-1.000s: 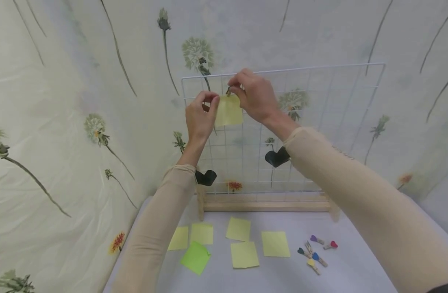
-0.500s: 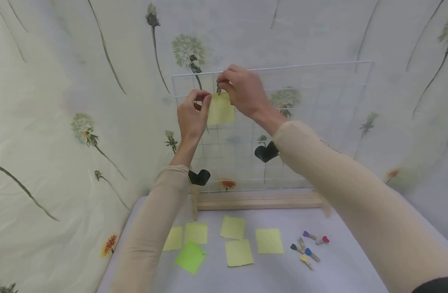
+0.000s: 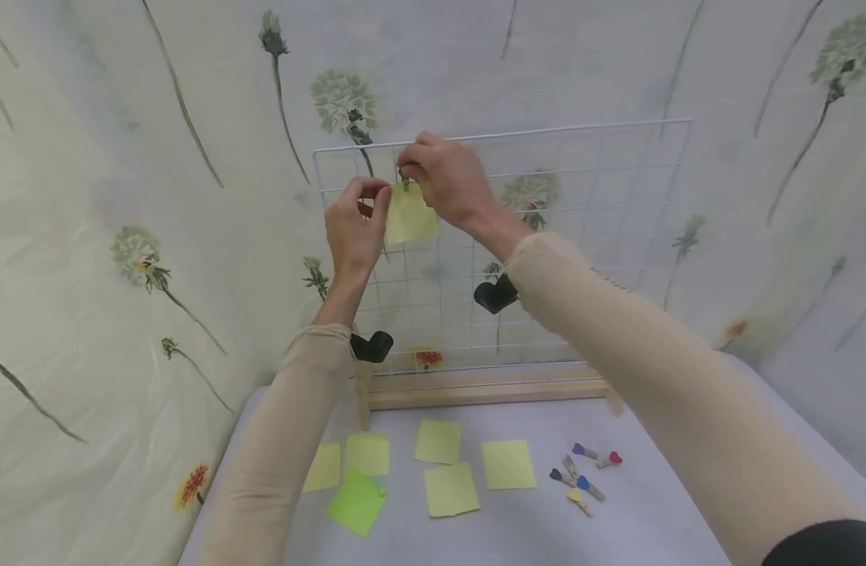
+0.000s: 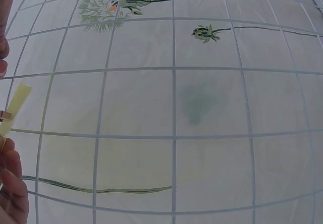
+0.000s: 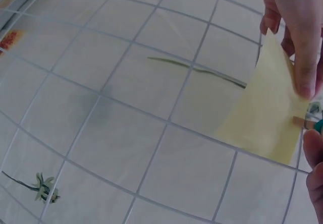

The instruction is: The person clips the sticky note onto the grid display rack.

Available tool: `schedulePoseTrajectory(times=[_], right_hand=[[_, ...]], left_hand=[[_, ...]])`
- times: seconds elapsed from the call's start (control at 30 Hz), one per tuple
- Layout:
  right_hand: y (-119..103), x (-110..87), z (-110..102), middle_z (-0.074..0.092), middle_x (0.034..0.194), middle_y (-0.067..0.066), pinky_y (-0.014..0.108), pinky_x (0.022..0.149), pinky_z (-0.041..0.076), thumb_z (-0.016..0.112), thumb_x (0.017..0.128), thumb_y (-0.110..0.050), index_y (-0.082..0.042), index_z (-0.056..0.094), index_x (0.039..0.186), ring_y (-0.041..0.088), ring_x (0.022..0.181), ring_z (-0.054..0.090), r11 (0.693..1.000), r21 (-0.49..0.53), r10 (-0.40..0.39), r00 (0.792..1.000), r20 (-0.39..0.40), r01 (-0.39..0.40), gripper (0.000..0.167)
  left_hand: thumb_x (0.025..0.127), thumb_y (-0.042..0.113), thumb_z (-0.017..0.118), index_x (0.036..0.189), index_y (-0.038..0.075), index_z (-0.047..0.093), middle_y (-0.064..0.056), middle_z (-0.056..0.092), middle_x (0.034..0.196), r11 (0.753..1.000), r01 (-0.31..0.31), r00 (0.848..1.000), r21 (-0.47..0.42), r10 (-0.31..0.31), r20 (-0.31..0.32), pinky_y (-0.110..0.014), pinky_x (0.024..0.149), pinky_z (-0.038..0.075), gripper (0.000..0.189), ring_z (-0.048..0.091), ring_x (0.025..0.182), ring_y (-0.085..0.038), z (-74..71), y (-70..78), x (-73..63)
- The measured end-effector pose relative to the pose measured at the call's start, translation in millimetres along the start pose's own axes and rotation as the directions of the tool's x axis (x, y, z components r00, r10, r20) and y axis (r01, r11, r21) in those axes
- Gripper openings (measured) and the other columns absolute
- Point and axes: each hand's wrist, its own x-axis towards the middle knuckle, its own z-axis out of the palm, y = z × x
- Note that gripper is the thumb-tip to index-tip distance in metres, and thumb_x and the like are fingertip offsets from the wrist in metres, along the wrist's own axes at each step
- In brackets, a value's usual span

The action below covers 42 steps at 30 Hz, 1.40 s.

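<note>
A yellow sticky note (image 3: 413, 216) is held up against the white wire grid (image 3: 546, 131), near its upper left. My left hand (image 3: 355, 228) pinches the note's upper left corner between thumb and fingers. With thumb and fingertips, my right hand (image 3: 453, 181) grips a small wooden clothespin (image 3: 405, 182) at the note's top edge. The right wrist view shows the teal end of this clothespin (image 5: 318, 126), its wooden tip overlapping the note. In the left wrist view, the note (image 4: 19, 99) appears nearly edge-on.
On the white table lie several yellow sticky notes (image 3: 508, 464) and a green one (image 3: 357, 503). To their right is a group of clothespins (image 3: 587, 487) with coloured hearts. A wooden base (image 3: 489, 391) supports the grid; a flower-patterned cloth (image 3: 214, 63) hangs behind.
The head view has turned slightly right, so the scene shifts left in it. Both hands stay at the note, and the clothespin has come down onto its top edge.
</note>
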Motion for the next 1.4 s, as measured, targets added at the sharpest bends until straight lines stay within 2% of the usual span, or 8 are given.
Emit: schedulePoseTrajectory(times=[0.17,0.37,0.57,0.73,1.0,1.13,1.27,1.4], right_hand=[[-0.6,-1.1,-1.3,0.064,0.096,0.008,0.031,0.076,0.051,0.054,0.096,-0.015,-0.008,0.069,0.107,0.022,0.085,0.064,1.0,0.004,0.006,1.0,-0.01,-0.006,0.02],[-1.5,-0.1,0.2,0.063,0.097,0.009,0.031,0.078,0.051,0.052,0.097,-0.015,-0.008,0.069,0.111,0.022,0.088,0.064,1.0,-0.006,0.031,0.999,0.025,-0.031,0.023],[-0.4,1.1,-1.4,0.063,0.097,0.009,0.031,0.074,0.051,0.052,0.097,-0.017,-0.009,0.069,0.112,0.022,0.086,0.063,0.998,-0.031,0.056,0.998,0.021,-0.055,0.024],[-2.2,0.3,-2.7,0.062,0.097,0.009,0.032,0.071,0.05,0.051,0.098,-0.019,-0.01,0.068,0.114,0.023,0.085,0.063,0.997,-0.042,0.068,0.996,0.049,-0.066,0.026],[0.0,-7.4,-4.4,0.063,0.107,0.01,0.032,0.066,0.049,0.046,0.099,-0.015,-0.011,0.061,0.126,0.023,0.08,0.061,0.998,-0.045,0.058,0.994,0.092,-0.054,0.031],[-0.1,-14.8,-8.1,0.061,0.113,0.01,0.033,0.063,0.048,0.047,0.098,-0.014,-0.011,0.055,0.132,0.023,0.074,0.058,0.999,-0.027,0.037,0.996,0.077,-0.035,0.035],[-2.3,-22.1,-9.9,0.061,0.11,0.008,0.031,0.062,0.047,0.05,0.096,-0.014,-0.01,0.059,0.125,0.021,0.076,0.058,1.0,-0.007,0.002,0.999,0.052,-0.002,0.031],[-1.9,-34.3,-9.4,0.063,0.103,0.007,0.031,0.064,0.048,0.051,0.094,-0.014,-0.008,0.066,0.112,0.02,0.078,0.057,1.0,0.001,-0.031,0.997,0.073,0.031,0.024]], left_hand=[[0.093,0.021,0.06,0.098,0.007,0.067,-0.007,0.071,0.09,1.0,-0.011,1.0,0.002,0.011,-0.01,-0.022,0.067,0.048,0.016,0.062,0.078,-0.016,1.6,-0.6,0.9],[0.093,0.02,0.06,0.098,0.007,0.067,-0.008,0.07,0.09,1.0,0.002,1.0,0.007,-0.002,-0.01,-0.022,0.067,0.047,0.016,0.062,0.079,-0.015,1.5,-1.6,0.6],[0.093,0.02,0.06,0.099,0.006,0.067,-0.007,0.07,0.092,1.0,-0.007,1.0,0.018,0.007,0.005,-0.022,0.069,0.048,0.016,0.063,0.081,-0.016,2.6,0.0,4.1],[0.092,0.018,0.06,0.098,0.005,0.067,-0.008,0.071,0.09,1.0,0.001,1.0,0.026,-0.001,-0.005,-0.023,0.068,0.049,0.015,0.063,0.08,-0.015,3.4,0.0,3.1],[0.093,0.02,0.059,0.099,0.006,0.066,-0.007,0.07,0.091,0.998,-0.029,0.999,0.056,0.031,-0.029,-0.021,0.067,0.048,0.016,0.062,0.079,-0.012,6.0,-0.6,-0.4],[0.092,0.021,0.06,0.1,0.007,0.063,-0.007,0.069,0.089,0.998,-0.018,0.999,0.052,0.02,-0.049,-0.021,0.066,0.048,0.017,0.061,0.073,-0.013,6.9,-1.2,-0.9],[0.091,0.021,0.061,0.099,0.006,0.061,-0.007,0.068,0.087,0.999,-0.003,0.998,0.046,0.006,-0.068,-0.022,0.066,0.048,0.017,0.06,0.073,-0.013,5.2,-3.3,-0.6],[0.091,0.021,0.06,0.099,0.006,0.061,-0.007,0.069,0.088,0.999,-0.002,0.998,0.052,0.005,-0.063,-0.022,0.067,0.049,0.018,0.061,0.075,-0.014,4.7,-3.4,0.1]])
